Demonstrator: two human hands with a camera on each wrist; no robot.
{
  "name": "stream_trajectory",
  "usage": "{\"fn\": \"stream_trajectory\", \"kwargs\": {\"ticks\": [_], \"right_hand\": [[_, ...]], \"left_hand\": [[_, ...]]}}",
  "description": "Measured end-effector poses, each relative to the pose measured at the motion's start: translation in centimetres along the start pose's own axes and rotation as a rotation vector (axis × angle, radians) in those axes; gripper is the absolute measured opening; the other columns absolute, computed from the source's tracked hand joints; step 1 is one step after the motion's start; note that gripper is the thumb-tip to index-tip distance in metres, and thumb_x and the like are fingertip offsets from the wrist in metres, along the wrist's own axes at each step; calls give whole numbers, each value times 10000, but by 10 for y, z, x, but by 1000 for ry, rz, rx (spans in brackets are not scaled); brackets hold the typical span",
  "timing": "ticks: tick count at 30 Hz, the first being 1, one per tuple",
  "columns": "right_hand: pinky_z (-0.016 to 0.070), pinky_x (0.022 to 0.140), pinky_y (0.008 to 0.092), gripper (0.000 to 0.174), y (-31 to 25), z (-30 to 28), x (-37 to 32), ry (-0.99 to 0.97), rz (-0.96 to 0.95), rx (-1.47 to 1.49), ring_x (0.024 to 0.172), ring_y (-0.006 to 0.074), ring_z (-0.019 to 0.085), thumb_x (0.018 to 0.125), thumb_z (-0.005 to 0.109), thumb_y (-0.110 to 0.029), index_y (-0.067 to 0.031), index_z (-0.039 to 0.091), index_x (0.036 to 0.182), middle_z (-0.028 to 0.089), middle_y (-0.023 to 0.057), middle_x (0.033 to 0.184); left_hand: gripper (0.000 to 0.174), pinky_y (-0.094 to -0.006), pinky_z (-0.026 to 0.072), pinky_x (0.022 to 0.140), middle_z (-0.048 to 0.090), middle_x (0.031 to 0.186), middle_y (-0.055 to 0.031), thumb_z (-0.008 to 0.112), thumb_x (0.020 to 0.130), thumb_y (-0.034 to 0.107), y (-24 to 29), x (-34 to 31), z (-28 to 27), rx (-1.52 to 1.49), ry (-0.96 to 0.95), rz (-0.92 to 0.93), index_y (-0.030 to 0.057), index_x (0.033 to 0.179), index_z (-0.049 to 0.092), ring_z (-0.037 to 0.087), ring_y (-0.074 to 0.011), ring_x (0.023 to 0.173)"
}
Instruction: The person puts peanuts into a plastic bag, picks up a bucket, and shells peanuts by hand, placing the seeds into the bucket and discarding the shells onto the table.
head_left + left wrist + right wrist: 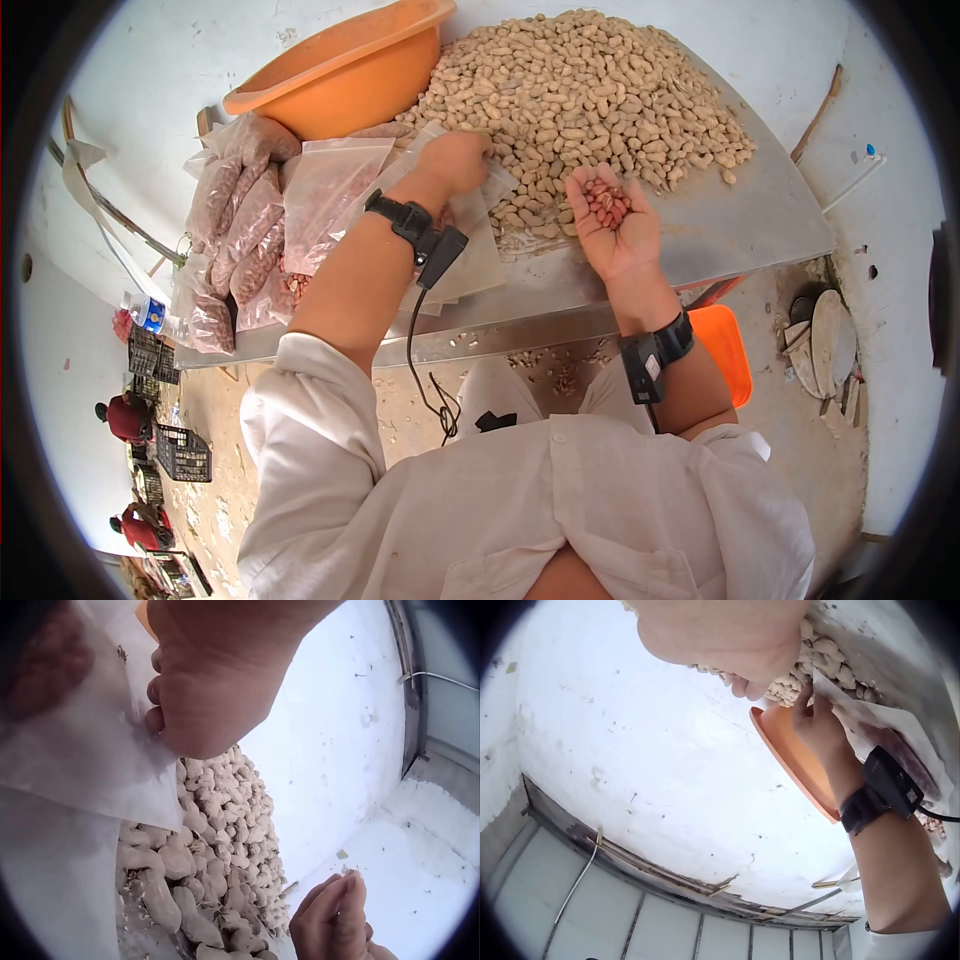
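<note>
Counting hands 1st, 2 at work: L hand (455, 160) grips 1 clear plastic bag (82, 772), fingers curled over its edge; R hand (620, 235) is palm up, open & slightly cupped, w/ a small heap of red kernels (606, 200) on it, too bunched to count. The 2 hands are apart, R hand by the near edge of 1 big pile of unshelled peanuts (600, 90). The gripped bag is on the L side of the pile, above the metal table (770, 225), w/ red stuff blurred inside it

Other stuff: 1 orange basin (340, 75) tilted behind the bags, touching or close to the pile; at least 4 filled bags (245, 240) heaped at the L end, exact no. unclear as they overlap; flat plastic sheets or bags (480, 250) lie under & beside the L hand, can't tell how many. 1 bottle w/ blue label (150, 312) is past the L end, 1 orange plastic item (722, 340) is below the R side. Far L, 2 people (128, 418) in red tops nr. black crates (183, 455), 3 or more

In the way: L forearm covers part of the bags, & 1 black cable (445, 400) hangs from the L wrist unit (428, 250). Gripped bag's held edge is toward the pile; its full long axis is hidden by hand & forearm, so can't tell. Most filled bags run lengthwise from near edge to back, slightly slanted
</note>
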State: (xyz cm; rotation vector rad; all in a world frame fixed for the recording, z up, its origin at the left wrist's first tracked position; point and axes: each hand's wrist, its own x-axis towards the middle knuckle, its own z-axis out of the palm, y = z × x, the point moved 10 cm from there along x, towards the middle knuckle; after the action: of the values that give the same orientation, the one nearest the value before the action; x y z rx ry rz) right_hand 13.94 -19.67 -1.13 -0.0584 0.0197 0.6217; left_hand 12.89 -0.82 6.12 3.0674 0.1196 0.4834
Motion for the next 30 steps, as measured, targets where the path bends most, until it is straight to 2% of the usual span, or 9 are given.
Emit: {"fn": "stream_trajectory", "kwargs": {"ticks": [5,8,11,14,17,20,23,30], "right_hand": [[435,954,480,441,2,-1,1,0,9,-3,972,339,560,971,329,-305,74,553,957,571,222,988],[438,950,479,433,2,2,1,2,1,-20,969,337,561,971,330,-299,74,551,952,572,221,982],[445,942,477,424,3,4,2,-26,7,-22,961,337,565,971,331,-291,71,549,946,575,220,972],[452,934,475,414,4,7,2,-36,5,-44,950,338,570,970,330,-283,68,548,943,578,218,965],[456,928,474,406,7,11,2,-34,3,-80,943,339,574,971,329,-277,63,550,941,580,216,964],[458,924,474,402,14,13,2,-30,31,-68,937,337,576,971,327,-275,58,551,939,581,214,962],[461,919,476,403,18,14,0,-11,23,-90,927,335,578,971,326,-276,56,551,935,581,212,954],[484,879,481,416,37,39,8,-7,52,-162,847,322,593,975,308,-285,50,542,897,583,199,897]], "left_hand": [[191,-399,483,694,644,847,-137,562,703,123,-8,-1,-4,-11,32,38,101,862,665,609,-310,814],[175,-394,482,701,640,870,-115,584,719,119,-3,-10,-17,7,114,82,106,874,665,606,-296,831],[175,-389,485,716,635,936,-93,548,768,115,-4,-17,-24,-10,122,73,131,898,665,601,-285,871],[128,-390,484,701,624,914,-79,568,776,140,-5,-26,-37,-26,173,42,117,868,654,597,-287,848],[89,-396,481,682,608,862,-70,593,768,152,-4,-37,-49,8,253,88,100,826,635,594,-284,831],[72,-381,474,668,610,824,-92,621,757,96,0,-48,-63,-36,358,130,71,822,634,591,-293,782],[55,-371,479,651,600,793,-88,626,756,107,1,-55,-66,22,388,138,71,799,628,591,-290,764],[56,-377,483,622,585,817,-82,629,751,88,11,-73,-72,-21,470,215,75,804,616,586,-293,743]]}}
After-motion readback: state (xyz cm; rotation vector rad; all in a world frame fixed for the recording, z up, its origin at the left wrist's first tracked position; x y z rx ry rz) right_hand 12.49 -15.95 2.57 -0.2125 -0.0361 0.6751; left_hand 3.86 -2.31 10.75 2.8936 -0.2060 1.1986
